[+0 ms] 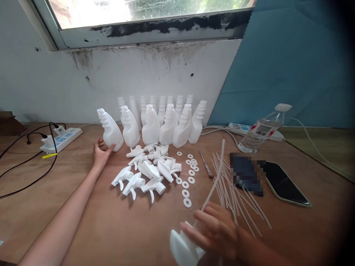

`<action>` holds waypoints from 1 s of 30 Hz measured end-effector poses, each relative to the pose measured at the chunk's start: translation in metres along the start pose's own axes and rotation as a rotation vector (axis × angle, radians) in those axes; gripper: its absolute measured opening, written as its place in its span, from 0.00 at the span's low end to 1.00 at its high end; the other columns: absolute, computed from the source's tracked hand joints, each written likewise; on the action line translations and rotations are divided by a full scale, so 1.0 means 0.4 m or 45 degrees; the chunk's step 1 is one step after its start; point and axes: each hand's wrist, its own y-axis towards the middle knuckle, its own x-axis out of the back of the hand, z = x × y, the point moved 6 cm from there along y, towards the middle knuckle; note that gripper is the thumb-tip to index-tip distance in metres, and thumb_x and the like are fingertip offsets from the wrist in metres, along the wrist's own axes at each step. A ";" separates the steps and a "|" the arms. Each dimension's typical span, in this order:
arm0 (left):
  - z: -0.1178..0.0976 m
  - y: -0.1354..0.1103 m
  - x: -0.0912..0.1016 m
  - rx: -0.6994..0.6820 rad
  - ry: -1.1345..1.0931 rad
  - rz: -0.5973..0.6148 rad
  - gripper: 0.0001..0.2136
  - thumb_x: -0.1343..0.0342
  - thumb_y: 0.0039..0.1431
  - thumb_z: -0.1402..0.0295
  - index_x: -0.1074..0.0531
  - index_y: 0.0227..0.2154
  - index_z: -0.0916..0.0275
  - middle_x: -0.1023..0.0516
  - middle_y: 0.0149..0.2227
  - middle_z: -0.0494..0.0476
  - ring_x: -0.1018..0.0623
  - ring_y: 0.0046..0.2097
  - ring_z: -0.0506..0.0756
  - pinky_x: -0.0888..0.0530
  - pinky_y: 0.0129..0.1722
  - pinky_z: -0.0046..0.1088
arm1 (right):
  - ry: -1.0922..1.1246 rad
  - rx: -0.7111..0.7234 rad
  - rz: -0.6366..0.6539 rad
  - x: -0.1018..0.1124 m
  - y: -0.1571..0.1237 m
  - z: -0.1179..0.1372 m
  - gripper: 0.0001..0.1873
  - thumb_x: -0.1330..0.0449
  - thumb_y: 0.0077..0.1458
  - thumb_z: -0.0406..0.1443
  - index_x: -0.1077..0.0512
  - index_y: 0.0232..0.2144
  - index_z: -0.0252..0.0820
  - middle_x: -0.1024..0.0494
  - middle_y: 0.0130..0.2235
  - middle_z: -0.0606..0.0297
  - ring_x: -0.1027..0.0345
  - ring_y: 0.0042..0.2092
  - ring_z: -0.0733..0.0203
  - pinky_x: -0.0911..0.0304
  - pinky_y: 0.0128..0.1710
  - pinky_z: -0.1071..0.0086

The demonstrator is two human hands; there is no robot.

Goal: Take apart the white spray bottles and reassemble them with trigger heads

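Observation:
My left hand point(102, 150) grips the base of the leftmost white spray bottle point(112, 131), its thumb at the front. That bottle has no top on it and leans slightly left. Close to the camera, my right hand point(213, 231) is closed around a white trigger sprayer point(181, 247), and a thin clear dip tube point(217, 175) sticks up from it past the fingers. Part of the sprayer is hidden by the hand. Between the hands lies a pile of loose trigger sprayers point(149, 170), with several flat white washers point(185, 193) to its right.
More open white bottles point(151, 127) stand in rows by the wall. Right of the washers lie a screwdriver point(205, 165), loose dip tubes point(230, 195), a blurred dark item point(245, 173) and a phone point(287, 183). A water bottle point(260, 129) and power strips point(62, 140) stand farther out.

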 end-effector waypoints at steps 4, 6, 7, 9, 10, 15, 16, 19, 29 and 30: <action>-0.014 0.000 -0.012 -0.005 0.083 0.085 0.28 0.35 0.45 0.58 0.30 0.49 0.66 0.23 0.45 0.66 0.21 0.43 0.61 0.24 0.42 0.37 | 0.008 -0.125 -0.039 0.014 0.002 0.000 0.14 0.36 0.52 0.30 0.25 0.39 0.54 0.34 0.23 0.70 0.43 0.21 0.70 0.47 0.17 0.73; -0.027 -0.009 0.006 -0.007 0.114 0.028 0.23 0.39 0.50 0.61 0.29 0.48 0.66 0.22 0.44 0.66 0.21 0.42 0.61 0.25 0.43 0.40 | 0.034 -0.135 -0.010 0.014 -0.002 0.000 0.13 0.36 0.53 0.30 0.25 0.40 0.51 0.38 0.21 0.71 0.43 0.21 0.68 0.46 0.17 0.72; -0.035 -0.015 0.019 -0.019 0.125 -0.017 0.21 0.41 0.52 0.63 0.30 0.49 0.65 0.23 0.45 0.66 0.22 0.44 0.62 0.26 0.47 0.41 | 0.053 -0.138 0.017 0.012 -0.005 -0.002 0.13 0.37 0.53 0.30 0.25 0.41 0.50 0.38 0.21 0.70 0.42 0.22 0.68 0.44 0.17 0.72; -0.061 -0.029 0.043 -0.130 0.140 -0.110 0.19 0.43 0.55 0.65 0.31 0.50 0.63 0.25 0.50 0.64 0.25 0.52 0.61 0.31 0.55 0.41 | 0.117 -0.142 0.035 0.011 -0.010 -0.007 0.15 0.38 0.54 0.28 0.26 0.43 0.48 0.34 0.25 0.68 0.36 0.24 0.66 0.36 0.21 0.71; -0.079 -0.037 0.052 -0.239 0.140 -0.141 0.18 0.45 0.57 0.65 0.30 0.50 0.62 0.26 0.52 0.63 0.27 0.55 0.61 0.33 0.58 0.41 | 0.162 -0.144 0.014 0.014 -0.011 -0.011 0.15 0.39 0.54 0.27 0.28 0.43 0.47 0.32 0.27 0.67 0.32 0.27 0.65 0.30 0.25 0.68; -0.149 -0.073 0.055 -0.757 0.109 -0.178 0.12 0.51 0.62 0.70 0.31 0.46 0.63 0.26 0.51 0.63 0.31 0.59 0.58 0.38 0.63 0.42 | 0.319 0.010 -0.106 0.020 -0.007 -0.003 0.06 0.44 0.55 0.27 0.33 0.36 0.41 0.28 0.36 0.61 0.25 0.46 0.54 0.25 0.47 0.55; -0.153 -0.076 0.053 -0.778 0.112 -0.179 0.11 0.52 0.62 0.70 0.32 0.46 0.63 0.26 0.51 0.63 0.31 0.60 0.57 0.39 0.63 0.43 | 0.346 0.037 -0.109 0.019 -0.004 0.000 0.05 0.46 0.57 0.27 0.34 0.35 0.40 0.27 0.37 0.59 0.26 0.48 0.54 0.25 0.49 0.56; -0.163 -0.087 0.052 -0.819 0.108 -0.173 0.11 0.52 0.61 0.72 0.33 0.46 0.62 0.27 0.52 0.63 0.32 0.61 0.57 0.42 0.65 0.45 | 0.444 0.102 -0.080 0.012 0.003 0.009 0.06 0.50 0.58 0.26 0.35 0.35 0.39 0.25 0.38 0.56 0.27 0.52 0.53 0.27 0.51 0.57; -0.206 -0.125 0.043 -0.853 0.016 -0.098 0.09 0.53 0.62 0.69 0.34 0.44 0.60 0.28 0.53 0.59 0.33 0.62 0.57 0.45 0.66 0.49 | 0.527 0.171 0.001 -0.014 -0.005 0.017 0.06 0.48 0.58 0.25 0.35 0.38 0.35 0.22 0.37 0.53 0.27 0.52 0.50 0.28 0.51 0.55; -0.206 -0.127 0.039 -0.855 0.021 -0.086 0.09 0.53 0.62 0.69 0.34 0.44 0.60 0.28 0.53 0.59 0.33 0.62 0.57 0.45 0.66 0.50 | 0.525 0.166 0.001 -0.015 -0.005 0.017 0.06 0.48 0.58 0.25 0.34 0.38 0.35 0.22 0.36 0.53 0.27 0.51 0.51 0.28 0.51 0.55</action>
